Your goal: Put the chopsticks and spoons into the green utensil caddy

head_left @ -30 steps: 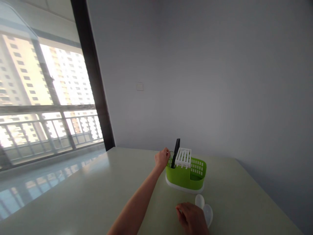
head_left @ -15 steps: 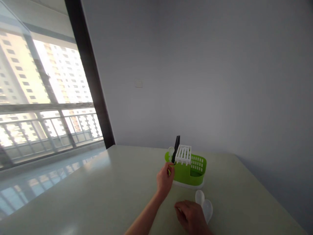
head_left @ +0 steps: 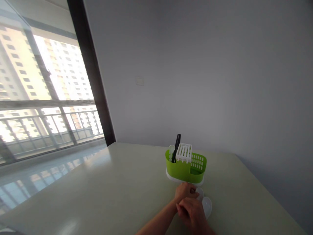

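While both hands (head_left: 187, 200) meet, left fingers (head_left: 193, 188) touch white spoons (head_left: 204, 202); grip unclear.

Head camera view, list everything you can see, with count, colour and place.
caddy: one, green with white base, on the table by the wall.
insert: one, white grid, on top of the caddy.
utensils: black, count unclear, upright in the caddy's left end.
spoons: two, white, on the table before the caddy.
table: one, pale cream.
window: one, left, dark frame.
left hand: at the spoons, grip unclear.
right hand: beside the spoons, grip unclear.
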`<move>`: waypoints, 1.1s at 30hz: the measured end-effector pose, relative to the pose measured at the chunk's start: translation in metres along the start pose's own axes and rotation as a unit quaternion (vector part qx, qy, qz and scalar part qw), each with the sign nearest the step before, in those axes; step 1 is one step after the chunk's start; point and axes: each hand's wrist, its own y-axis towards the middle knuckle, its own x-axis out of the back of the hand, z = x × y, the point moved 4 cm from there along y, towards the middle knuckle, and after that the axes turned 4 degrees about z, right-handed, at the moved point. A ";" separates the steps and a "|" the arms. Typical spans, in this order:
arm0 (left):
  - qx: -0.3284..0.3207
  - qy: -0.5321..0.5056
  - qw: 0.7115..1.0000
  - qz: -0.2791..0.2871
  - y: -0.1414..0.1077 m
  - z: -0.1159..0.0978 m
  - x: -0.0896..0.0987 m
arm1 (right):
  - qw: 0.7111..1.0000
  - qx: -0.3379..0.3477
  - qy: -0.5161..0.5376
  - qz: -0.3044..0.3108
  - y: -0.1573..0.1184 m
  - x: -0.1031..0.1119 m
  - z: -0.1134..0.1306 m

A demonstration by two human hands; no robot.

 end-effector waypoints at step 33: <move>-0.123 0.051 0.932 -0.339 -0.112 -0.013 0.100 | 0.991 -0.120 0.015 0.052 0.001 -0.002 -0.011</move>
